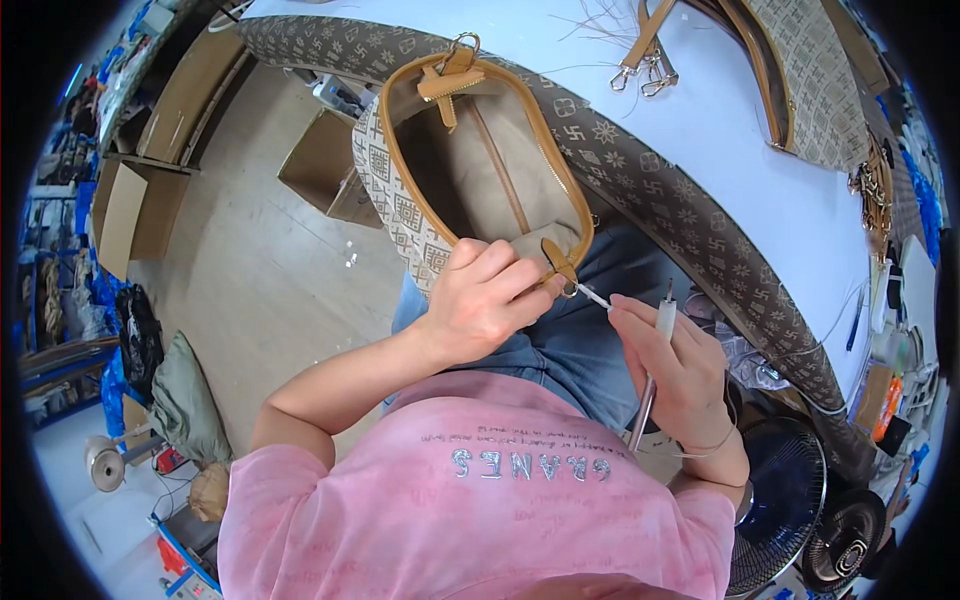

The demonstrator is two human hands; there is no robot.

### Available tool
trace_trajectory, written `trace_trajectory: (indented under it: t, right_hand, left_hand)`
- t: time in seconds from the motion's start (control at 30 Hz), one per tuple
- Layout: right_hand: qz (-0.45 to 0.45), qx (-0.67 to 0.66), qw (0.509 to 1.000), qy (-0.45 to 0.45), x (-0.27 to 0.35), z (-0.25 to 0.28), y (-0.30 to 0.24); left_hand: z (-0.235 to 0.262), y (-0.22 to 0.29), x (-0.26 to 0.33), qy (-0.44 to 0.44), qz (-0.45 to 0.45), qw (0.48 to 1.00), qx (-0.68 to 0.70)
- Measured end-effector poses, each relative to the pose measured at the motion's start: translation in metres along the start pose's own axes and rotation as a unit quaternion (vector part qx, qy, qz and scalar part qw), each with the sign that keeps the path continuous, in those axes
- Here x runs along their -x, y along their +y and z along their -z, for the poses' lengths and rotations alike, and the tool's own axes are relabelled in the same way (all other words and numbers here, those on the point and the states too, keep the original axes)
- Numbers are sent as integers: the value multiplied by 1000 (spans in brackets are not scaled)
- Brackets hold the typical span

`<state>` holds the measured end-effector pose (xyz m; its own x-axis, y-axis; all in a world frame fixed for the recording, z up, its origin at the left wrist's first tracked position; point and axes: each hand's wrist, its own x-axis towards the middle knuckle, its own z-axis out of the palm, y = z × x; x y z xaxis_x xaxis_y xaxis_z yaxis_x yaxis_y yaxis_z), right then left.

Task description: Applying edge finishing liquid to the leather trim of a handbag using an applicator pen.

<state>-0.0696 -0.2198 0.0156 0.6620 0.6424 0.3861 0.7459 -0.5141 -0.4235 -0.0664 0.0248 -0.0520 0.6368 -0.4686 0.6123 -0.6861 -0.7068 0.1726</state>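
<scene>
Handbag [470, 150] propped open on the lap, far end against the bench [720, 130] edge, so the near end faces up for work. Left hand [480, 300] fingers clamped on the bag's near end by the tan tab [558, 260], steadying it. Right hand [680, 370] fingers closed pen-style round a thin tool [655, 365], tip just beside the tab. Loose straps [645, 45] further up the bench.

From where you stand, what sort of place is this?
Probably a handbag workshop: the left hand holds an open patterned bag, loose tan straps lie on the white table, and cardboard boxes stand nearby.
</scene>
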Motion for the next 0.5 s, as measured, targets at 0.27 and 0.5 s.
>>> trace_trajectory:
  t: [0.27,0.5]
  right_hand:
    - [10,37,999,-25,-6,1,-3]
    - [10,48,998,-44,-11,4,-4]
  left_hand:
    - [-2,3,-3,-3,6,1000,-6]
    - [-3,2,-2,-7,10,1000,-5]
